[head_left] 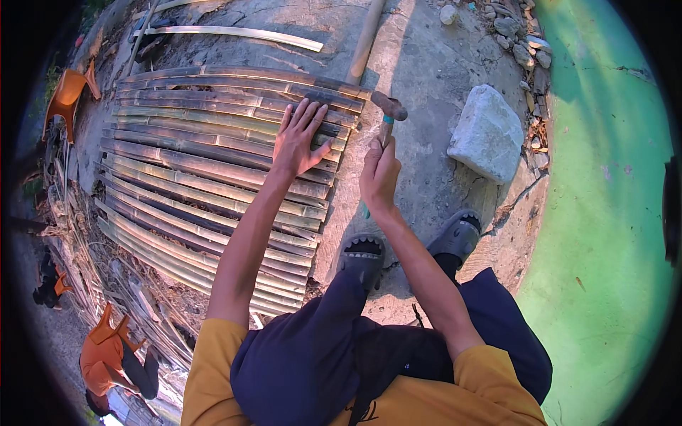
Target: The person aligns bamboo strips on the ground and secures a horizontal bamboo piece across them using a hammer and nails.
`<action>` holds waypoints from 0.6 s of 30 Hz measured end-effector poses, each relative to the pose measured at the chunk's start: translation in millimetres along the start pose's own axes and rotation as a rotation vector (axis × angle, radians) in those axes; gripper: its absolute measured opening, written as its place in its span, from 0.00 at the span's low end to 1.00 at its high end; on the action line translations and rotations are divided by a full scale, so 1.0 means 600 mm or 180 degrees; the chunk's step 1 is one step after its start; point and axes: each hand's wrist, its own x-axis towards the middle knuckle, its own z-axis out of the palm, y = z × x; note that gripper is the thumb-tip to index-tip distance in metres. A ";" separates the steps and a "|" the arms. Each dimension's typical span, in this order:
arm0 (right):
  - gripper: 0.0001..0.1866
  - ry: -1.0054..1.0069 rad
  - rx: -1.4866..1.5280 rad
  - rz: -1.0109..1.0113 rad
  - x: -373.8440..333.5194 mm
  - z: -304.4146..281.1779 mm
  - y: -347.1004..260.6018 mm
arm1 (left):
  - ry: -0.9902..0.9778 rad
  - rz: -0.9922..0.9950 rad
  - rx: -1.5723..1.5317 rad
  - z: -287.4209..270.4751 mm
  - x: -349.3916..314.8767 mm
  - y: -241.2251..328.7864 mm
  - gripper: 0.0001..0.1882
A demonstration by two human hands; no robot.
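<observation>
My left hand [300,142] lies flat on a panel of split bamboo slats [192,156], near its right end, with the fingers spread. The slats run side by side, with narrow gaps between them. In my right hand [380,174] is a hammer [389,108], gripped round its handle. Its rusty brown head points away from me, just past the far right corner of the panel. A teal band shows below the head. Whether the hammer head touches the slats I cannot tell.
A large whitish stone block [488,133] rests right of the hammer, beside a green painted surface [597,213]. Beyond the panel lie a pole [366,42] and a pale bamboo strip [241,33]. An orange plastic chair [67,99] stands far left. Another person [114,362] bends at lower left.
</observation>
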 end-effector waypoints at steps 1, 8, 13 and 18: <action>0.13 -0.0098 -0.0356 -0.0085 0.001 0.000 0.023 | 0.0035 0.0036 -0.0068 0.006 0.008 0.005 0.41; 0.12 -0.0366 -0.0531 -0.0113 0.005 0.001 0.019 | -0.0027 -0.0044 0.0011 0.011 -0.013 -0.010 0.41; 0.11 -0.0645 -0.1203 0.0174 0.005 -0.001 0.057 | 0.0010 0.0027 -0.0020 0.014 0.011 0.010 0.41; 0.11 -0.0444 -0.0855 -0.0031 0.015 -0.006 0.039 | 0.0013 -0.0056 0.0018 0.016 -0.010 -0.007 0.41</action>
